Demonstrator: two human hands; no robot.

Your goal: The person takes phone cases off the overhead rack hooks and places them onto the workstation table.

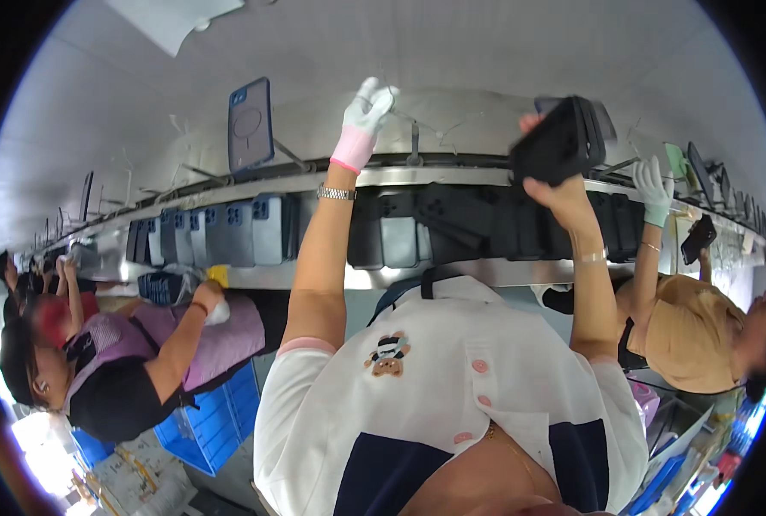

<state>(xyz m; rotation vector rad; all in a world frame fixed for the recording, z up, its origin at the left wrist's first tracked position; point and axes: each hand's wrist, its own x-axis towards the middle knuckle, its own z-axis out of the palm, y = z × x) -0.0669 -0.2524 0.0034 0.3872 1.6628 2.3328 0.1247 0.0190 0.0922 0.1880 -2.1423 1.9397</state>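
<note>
Raised over the middle of the metal ledge (306,182), my left hand (365,120) wears a white glove with a pink cuff. Its fingers close at a thin wire hook (426,127); the exact grip is small and blurred. My right hand (563,202), ungloved, grips a stack of black phone cases (551,150) to the right, thumb below and fingertips above. The stack is smeared by motion. Beneath both forearms lies a row of black phone cases (452,215). A clear phone case with a dark blue edge (250,129) hangs upright left of my left hand.
More phone cases in blue and grey (228,232) stand along the shelf at left. Short metal pegs (415,146) stick out above the ledge. One co-worker (168,353) is close at left, another (684,335) at right. Blue crates (215,421) sit at lower left.
</note>
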